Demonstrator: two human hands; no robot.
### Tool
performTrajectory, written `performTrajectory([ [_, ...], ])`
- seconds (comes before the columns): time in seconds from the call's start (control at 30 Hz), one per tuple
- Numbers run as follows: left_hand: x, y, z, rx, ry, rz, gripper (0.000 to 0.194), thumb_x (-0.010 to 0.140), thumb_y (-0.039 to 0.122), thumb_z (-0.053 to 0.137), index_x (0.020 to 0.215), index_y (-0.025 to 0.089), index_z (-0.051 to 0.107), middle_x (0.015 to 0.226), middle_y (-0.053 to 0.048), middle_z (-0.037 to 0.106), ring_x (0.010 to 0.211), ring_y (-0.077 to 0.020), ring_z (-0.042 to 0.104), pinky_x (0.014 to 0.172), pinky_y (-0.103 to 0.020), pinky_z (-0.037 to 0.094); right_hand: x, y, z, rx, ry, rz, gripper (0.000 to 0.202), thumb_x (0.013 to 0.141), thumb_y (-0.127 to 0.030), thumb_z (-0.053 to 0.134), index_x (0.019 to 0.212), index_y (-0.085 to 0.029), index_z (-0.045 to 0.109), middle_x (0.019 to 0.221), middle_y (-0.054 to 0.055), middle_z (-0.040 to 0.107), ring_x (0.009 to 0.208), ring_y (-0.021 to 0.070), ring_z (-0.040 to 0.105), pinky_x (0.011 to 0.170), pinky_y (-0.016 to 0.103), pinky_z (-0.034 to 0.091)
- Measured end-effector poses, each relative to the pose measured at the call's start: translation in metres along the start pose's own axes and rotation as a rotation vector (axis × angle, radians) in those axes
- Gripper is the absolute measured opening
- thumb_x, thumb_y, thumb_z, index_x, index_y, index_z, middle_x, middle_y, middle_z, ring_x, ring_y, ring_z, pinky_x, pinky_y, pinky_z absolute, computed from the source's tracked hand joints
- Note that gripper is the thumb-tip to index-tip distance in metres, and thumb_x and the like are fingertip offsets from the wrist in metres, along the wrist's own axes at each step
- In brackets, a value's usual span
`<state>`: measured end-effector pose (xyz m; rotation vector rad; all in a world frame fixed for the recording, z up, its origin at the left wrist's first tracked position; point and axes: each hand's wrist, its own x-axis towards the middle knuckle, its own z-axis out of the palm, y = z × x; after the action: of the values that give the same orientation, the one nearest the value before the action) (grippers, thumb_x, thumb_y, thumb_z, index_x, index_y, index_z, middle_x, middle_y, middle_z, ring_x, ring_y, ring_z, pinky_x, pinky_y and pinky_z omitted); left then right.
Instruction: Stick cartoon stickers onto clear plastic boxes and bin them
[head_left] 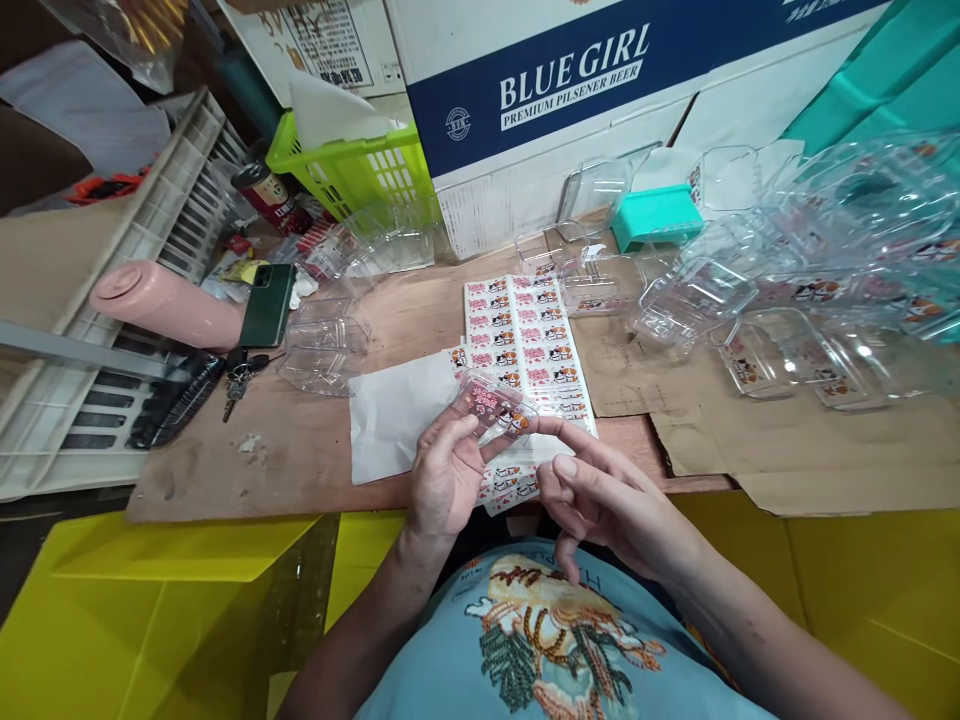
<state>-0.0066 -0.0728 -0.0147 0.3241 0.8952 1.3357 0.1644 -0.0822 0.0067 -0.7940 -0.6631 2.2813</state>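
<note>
My left hand (448, 470) is wrapped round a small clear plastic box (495, 408) that bears a cat sticker with pink lettering. The index finger of my right hand (600, 490) touches the right end of this box; its other fingers are bent but apart, with nothing in them. Beneath and behind the box lies a sheet of cat stickers (531, 340) in rows. A blank white paper (397, 415) is on the left of my left hand, and more stickers (514, 485) show between my hands.
Many clear plastic boxes (697, 300) crowd the right side on brown cardboard (705, 440). At the left are a pink bottle (169, 305), a green phone (268, 305), keys (238, 378) and a crate (45, 450). A green basket (360, 175) and a beer carton (570, 100) stand behind.
</note>
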Motion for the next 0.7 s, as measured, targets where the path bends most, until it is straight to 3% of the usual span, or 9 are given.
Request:
performTrajectory([
  [0.13,0.002,0.003,-0.001,-0.089,-0.038,-0.082,0.029,0.084,0.016,0.058,0.11,0.018,0.07,0.113,-0.005,0.074,0.112,-0.0231,0.065,0.102,-0.046,0.051,0.002,0.0,0.001,-0.068,0.033,-0.081,0.048,0.092,-0.039,0.063,0.133,-0.024,0.043,0.058,-0.01,0.041,0.044,0.0055,0.029,0.042,0.026,0.054],
  [0.27,0.013,0.009,-0.002,-0.205,-0.053,-0.325,0.033,0.088,0.044,0.059,0.103,0.017,0.07,0.102,-0.008,0.076,0.102,-0.025,0.069,0.098,-0.048,0.053,0.005,0.002,-0.001,-0.174,0.069,-0.114,0.045,0.092,-0.041,0.062,0.131,-0.023,0.047,0.054,-0.012,0.037,0.042,0.0056,0.03,0.044,0.026,0.054],
  [0.33,0.017,0.011,-0.002,-0.181,-0.064,-0.363,0.034,0.088,0.048,0.059,0.101,0.018,0.069,0.1,-0.007,0.075,0.096,-0.0237,0.07,0.092,-0.045,0.056,0.008,0.002,-0.002,-0.243,0.118,-0.148,0.043,0.091,-0.042,0.063,0.127,-0.022,0.051,0.053,-0.012,0.038,0.041,0.0062,0.035,0.044,0.025,0.053],
  [0.43,0.018,0.009,0.0,-0.125,-0.093,-0.295,0.023,0.091,0.038,0.059,0.102,0.021,0.068,0.104,-0.004,0.075,0.099,-0.0212,0.069,0.089,-0.042,0.057,0.015,-0.002,-0.007,-0.416,0.272,-0.263,0.035,0.087,-0.043,0.068,0.112,-0.02,0.06,0.054,-0.009,0.044,0.042,0.0076,0.042,0.042,0.023,0.047],
  [0.57,0.009,-0.001,0.005,-0.094,-0.106,-0.158,0.021,0.092,0.034,0.06,0.102,0.02,0.07,0.108,-0.005,0.075,0.112,-0.0233,0.066,0.098,-0.044,0.053,0.021,-0.001,-0.009,-0.949,0.474,-0.652,0.013,0.087,-0.031,0.068,0.09,-0.019,0.072,0.066,0.002,0.058,0.059,0.0135,0.054,0.053,0.026,0.048],
  [0.63,0.006,-0.004,0.006,-0.082,-0.098,-0.116,0.022,0.091,0.033,0.06,0.101,0.017,0.071,0.11,-0.008,0.074,0.117,-0.0261,0.064,0.101,-0.045,0.052,0.015,0.005,-0.002,-1.224,0.454,-0.83,0.013,0.088,-0.022,0.064,0.095,-0.021,0.075,0.069,0.005,0.06,0.064,0.0157,0.055,0.059,0.029,0.049],
  [0.7,0.006,-0.005,0.005,-0.101,-0.076,-0.091,0.02,0.091,0.031,0.061,0.1,0.017,0.072,0.112,-0.007,0.074,0.12,-0.027,0.062,0.103,-0.046,0.05,0.002,0.011,0.011,-1.385,0.312,-0.942,0.025,0.089,-0.016,0.06,0.108,-0.025,0.073,0.067,0.004,0.059,0.062,0.0164,0.055,0.061,0.033,0.051],
])
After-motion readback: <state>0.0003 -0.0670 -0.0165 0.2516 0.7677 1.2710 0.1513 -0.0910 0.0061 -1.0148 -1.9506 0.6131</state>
